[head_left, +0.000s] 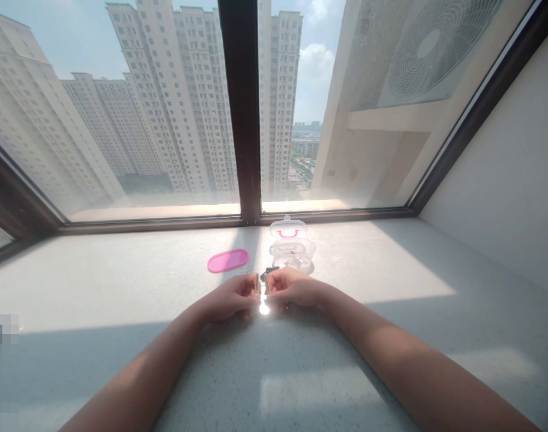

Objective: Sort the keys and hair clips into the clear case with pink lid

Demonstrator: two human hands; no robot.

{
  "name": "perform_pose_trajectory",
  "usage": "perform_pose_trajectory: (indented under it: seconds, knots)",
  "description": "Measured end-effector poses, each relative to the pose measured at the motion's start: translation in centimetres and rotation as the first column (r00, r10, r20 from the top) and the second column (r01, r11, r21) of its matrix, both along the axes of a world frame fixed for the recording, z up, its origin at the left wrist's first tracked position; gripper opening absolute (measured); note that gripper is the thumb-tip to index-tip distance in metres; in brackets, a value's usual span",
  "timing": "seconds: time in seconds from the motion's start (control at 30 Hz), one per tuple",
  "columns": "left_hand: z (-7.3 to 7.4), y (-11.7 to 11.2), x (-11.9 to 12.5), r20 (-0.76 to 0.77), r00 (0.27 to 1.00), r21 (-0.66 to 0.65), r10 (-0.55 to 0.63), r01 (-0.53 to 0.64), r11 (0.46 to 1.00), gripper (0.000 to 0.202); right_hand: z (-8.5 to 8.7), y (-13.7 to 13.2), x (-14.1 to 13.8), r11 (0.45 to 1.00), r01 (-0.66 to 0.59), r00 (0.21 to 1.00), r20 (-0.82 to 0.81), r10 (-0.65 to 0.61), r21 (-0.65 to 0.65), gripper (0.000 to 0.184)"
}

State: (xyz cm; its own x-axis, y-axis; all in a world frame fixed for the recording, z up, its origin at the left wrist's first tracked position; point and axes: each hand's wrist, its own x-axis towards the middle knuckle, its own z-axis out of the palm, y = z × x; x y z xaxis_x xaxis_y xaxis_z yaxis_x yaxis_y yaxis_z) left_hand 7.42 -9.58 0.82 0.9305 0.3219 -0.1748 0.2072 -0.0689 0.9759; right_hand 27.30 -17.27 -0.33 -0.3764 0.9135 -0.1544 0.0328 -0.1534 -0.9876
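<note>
My left hand (pixel 228 296) is closed, thumb and fingers pinching a small gold-coloured upright piece (pixel 257 284). Close to its right, my right hand (pixel 297 287) pinches a similar slim gold-coloured piece (pixel 267 284). A narrow gap separates the two pieces; their exact kind is too small to make out. Just beyond the fingers lies a small dark object (pixel 269 273), partly covered by my right hand. Bright glare shines on the surface between the hands.
Behind my right hand stands a clear plastic box (pixel 305 252), its lid (pixel 274 229) raised and fitted with a pink handle. A pink oval tray (pixel 227 261) lies to the left. The speckled white sill (pixel 120 270) ends at a dark window frame (pixel 249 120).
</note>
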Motion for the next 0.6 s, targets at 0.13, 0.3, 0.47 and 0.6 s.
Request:
perform_pose_trajectory:
  seconds: [0.13, 0.3, 0.47, 0.6]
  knots:
    - [0.01, 0.03, 0.02, -0.002, 1.000, 0.004, 0.000, 0.000, 1.000, 0.026, 0.11, -0.02, -0.04, 1.000, -0.002, 1.000, 0.001, 0.002, -0.003, 0.031]
    - [0.14, -0.01, -0.01, -0.004, 1.000, 0.010, 0.007, -0.007, 1.000, 0.026, 0.12, -0.02, -0.02, 1.000, -0.004, 1.000, 0.009, 0.004, -0.003, 0.031]
    - [0.05, 0.00, -0.02, -0.013, 1.000, 0.008, 0.019, -0.019, 1.000, 0.027, 0.05, -0.03, 0.01, 1.000, -0.006, 1.000, -0.004, 0.006, 0.000, 0.032]
    - [-0.23, 0.08, -0.01, -0.017, 0.999, 0.018, 0.037, -0.036, 0.999, 0.028, 0.03, -0.02, 0.00, 1.000, -0.004, 1.000, -0.005, 0.004, -0.006, 0.033]
